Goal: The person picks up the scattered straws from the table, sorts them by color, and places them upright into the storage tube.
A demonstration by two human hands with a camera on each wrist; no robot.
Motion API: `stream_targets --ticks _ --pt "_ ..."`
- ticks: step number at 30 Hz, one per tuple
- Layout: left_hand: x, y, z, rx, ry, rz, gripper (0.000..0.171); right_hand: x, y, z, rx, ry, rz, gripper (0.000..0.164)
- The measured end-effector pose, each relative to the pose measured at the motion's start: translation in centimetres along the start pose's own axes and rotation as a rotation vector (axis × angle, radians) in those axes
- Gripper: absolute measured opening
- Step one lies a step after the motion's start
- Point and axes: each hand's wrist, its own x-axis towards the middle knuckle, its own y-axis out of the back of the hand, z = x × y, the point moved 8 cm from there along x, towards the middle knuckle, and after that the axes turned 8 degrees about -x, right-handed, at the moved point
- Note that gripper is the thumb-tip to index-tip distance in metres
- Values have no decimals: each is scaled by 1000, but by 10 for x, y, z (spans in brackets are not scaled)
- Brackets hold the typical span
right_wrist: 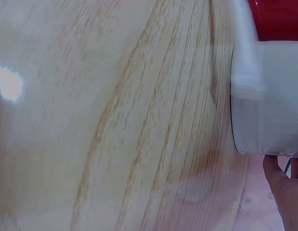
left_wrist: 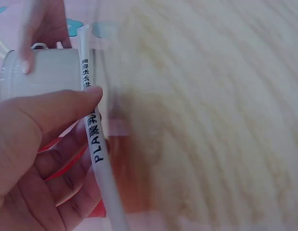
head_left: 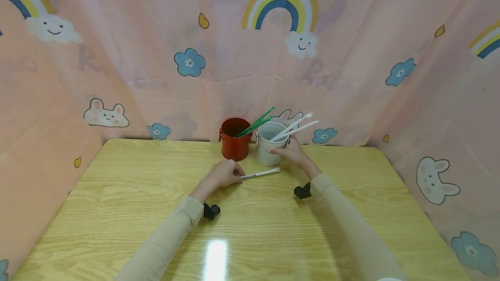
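My left hand (head_left: 224,174) pinches a paper-wrapped straw (head_left: 262,173) near one end, just above the table. In the left wrist view, thumb and fingers close on the straw (left_wrist: 106,185), and black lettering shows on its wrapper. The right hand (head_left: 294,151) grips a white bucket (head_left: 264,154) by its right side, thumb across the front. Two white wrapped straws (head_left: 297,125) lean out of that bucket to the right. Beside it on the left stands a red bucket (head_left: 235,147) with green straws (head_left: 255,125) leaning out. The right wrist view shows the white bucket (right_wrist: 279,115) upright.
Both buckets stand close together near the back edge of the wooden table (head_left: 136,194). Behind them hangs a pink curtain (head_left: 234,90) with rainbows, flowers and rabbits. A black wrist device (head_left: 212,211) sits at the left cuff, another (head_left: 302,191) at the right cuff.
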Motion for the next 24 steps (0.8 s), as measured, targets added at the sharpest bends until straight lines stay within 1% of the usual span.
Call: stream_targets --ticks 5,10,14,18,24 --pt "-2 4 7 -77 -4 0 9 4 1 12 -17 28 21 79" --pt "-8 8 11 -151 11 -7 9 5 0 13 -21 43 11 78" --pt "-10 14 17 -193 -10 5 8 6 0 13 -26 34 5 77" --pt "-12 19 25 -211 -45 1 9 6 0 13 -14 30 7 76" --pt "-14 22 33 -212 -60 -29 8 4 0 13 1 14 16 77"
